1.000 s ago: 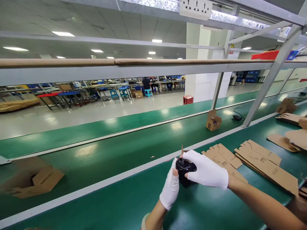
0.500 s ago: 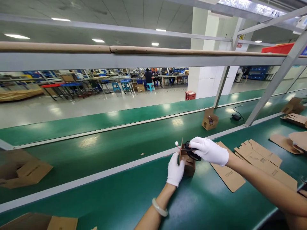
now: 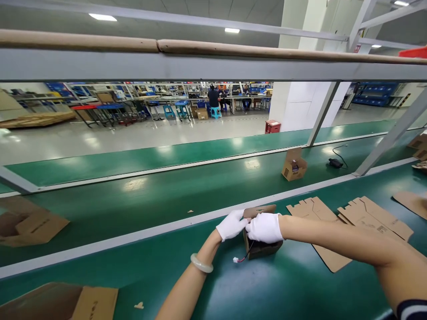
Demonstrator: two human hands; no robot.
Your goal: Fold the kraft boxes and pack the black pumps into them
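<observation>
Two gloved hands, left (image 3: 231, 224) and right (image 3: 265, 227), both on one small carton (image 3: 262, 246). One wire with white plug (image 3: 240, 258) hanging from it. One open carton on the belt (image 3: 294, 164). One black adapter (image 3: 335, 162). One bangle (image 3: 201, 264).

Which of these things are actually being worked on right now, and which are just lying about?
In hand:
- small box, gripped at its top by left hand and right hand
- wire with white plug hanging out of it

Lying about:
- flat cardboard blanks
- open box on the belt
- black cable
- cartons at left
</observation>
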